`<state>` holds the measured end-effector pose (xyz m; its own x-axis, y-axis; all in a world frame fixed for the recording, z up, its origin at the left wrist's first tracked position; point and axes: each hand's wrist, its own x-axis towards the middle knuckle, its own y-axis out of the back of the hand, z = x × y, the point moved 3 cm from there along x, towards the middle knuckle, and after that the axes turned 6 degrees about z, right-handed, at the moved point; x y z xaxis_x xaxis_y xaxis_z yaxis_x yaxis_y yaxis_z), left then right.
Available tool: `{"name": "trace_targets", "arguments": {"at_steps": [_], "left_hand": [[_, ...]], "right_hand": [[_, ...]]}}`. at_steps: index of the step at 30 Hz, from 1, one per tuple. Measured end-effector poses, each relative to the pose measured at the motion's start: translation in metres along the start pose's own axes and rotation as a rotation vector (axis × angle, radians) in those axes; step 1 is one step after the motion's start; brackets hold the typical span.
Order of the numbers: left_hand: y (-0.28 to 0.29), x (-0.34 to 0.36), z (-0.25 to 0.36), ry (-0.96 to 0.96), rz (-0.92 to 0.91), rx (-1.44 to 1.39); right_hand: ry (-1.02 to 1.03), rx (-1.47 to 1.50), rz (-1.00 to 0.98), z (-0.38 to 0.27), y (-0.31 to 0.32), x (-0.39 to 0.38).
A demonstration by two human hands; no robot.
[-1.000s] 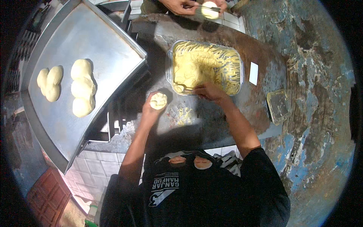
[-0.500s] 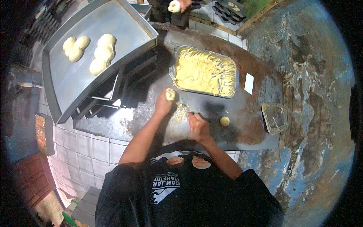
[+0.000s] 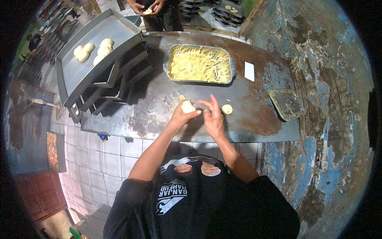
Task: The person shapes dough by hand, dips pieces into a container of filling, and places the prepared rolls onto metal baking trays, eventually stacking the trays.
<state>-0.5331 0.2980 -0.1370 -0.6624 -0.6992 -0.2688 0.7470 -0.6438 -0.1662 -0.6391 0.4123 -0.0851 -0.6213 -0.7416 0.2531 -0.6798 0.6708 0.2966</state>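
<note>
My left hand [image 3: 182,116] is closed around a pale piece of dough [image 3: 188,106], which shows between the thumb and fingers. Beside it, my right hand [image 3: 213,118] is raised over the worktable with fingers apart, and nothing shows in it. Just right of that hand a small round dough ball [image 3: 227,109] rests on the metal tabletop. Beyond both hands stands a rectangular metal pan [image 3: 164,63] of yellow creamy filling [image 3: 197,65]. Smears of filling mark the table by my left hand.
Stacked metal trays [image 3: 119,75] stand at the left; the top one [image 3: 81,34] carries clustered dough balls [image 3: 83,51]. A white card [image 3: 249,71] and a shallow smeared container [image 3: 286,104] lie at the right, near a peeling wall. Across the table, another person's hands [image 3: 137,8] hold dough.
My right hand has opened and no longer shows the thin tool it held. Both hands have come closer together, and the view has shifted. The other person's hands now both show.
</note>
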Motion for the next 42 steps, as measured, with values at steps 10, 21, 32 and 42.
{"name": "trace_targets", "arguments": {"at_steps": [10,21,32,42], "left_hand": [[-0.055,-0.077,0.022,-0.314,0.148,0.203],[-0.034,-0.111,0.035,-0.214,-0.172,0.622],[0.021,-0.162,0.082,-0.17,-0.047,0.47],[0.112,-0.157,0.13,-0.404,0.244,-0.188]], "right_hand": [[-0.316,0.433,0.07,0.018,0.029,-0.055],[0.349,0.045,-0.407,-0.048,0.049,-0.057],[0.087,0.387,-0.692,-0.088,-0.011,-0.024],[0.015,0.719,-0.315,-0.122,-0.167,-0.037]]}}
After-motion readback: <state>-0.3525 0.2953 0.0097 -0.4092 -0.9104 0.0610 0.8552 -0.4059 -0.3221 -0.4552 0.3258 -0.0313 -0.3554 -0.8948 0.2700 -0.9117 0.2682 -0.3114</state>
